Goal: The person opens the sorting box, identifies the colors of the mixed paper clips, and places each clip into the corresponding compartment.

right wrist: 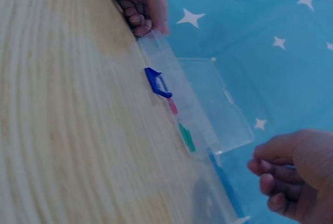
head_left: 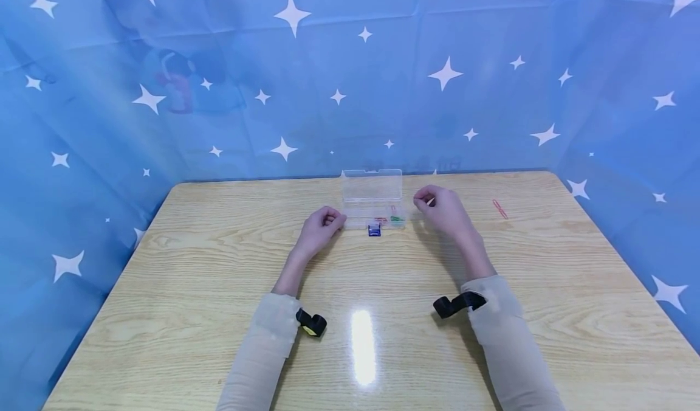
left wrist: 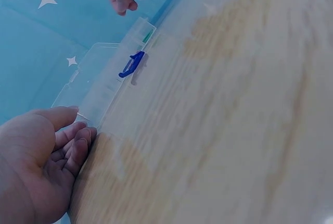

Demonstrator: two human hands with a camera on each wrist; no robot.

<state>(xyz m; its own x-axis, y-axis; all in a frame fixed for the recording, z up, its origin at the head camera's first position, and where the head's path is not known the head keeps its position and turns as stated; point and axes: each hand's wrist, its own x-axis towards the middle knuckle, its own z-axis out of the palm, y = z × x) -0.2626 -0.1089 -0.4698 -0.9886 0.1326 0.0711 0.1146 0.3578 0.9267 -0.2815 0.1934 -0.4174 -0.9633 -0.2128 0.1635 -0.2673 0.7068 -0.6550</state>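
A clear plastic box (head_left: 355,222) stands near the table's far edge, its transparent lid (head_left: 372,186) raised at the back. On the box's front is a blue clasp (right wrist: 156,83). Small green (head_left: 397,219) and red pieces (head_left: 381,221) lie inside towards the right; their exact kind is too small to tell. My left hand (head_left: 321,228) holds the box's left end, thumb and curled fingers about its corner. Just beyond the right end, my right hand (head_left: 440,207) hovers with loosely bent fingers, thumb close to the index fingertip. Nothing shows between them.
A red paper clip (head_left: 500,209) lies on the wooden table (head_left: 219,265) to the right of my right hand. A blue curtain with white stars (head_left: 350,119) hangs behind the table's far edge. Black wrist mounts (head_left: 459,304) stick out from both sleeves.
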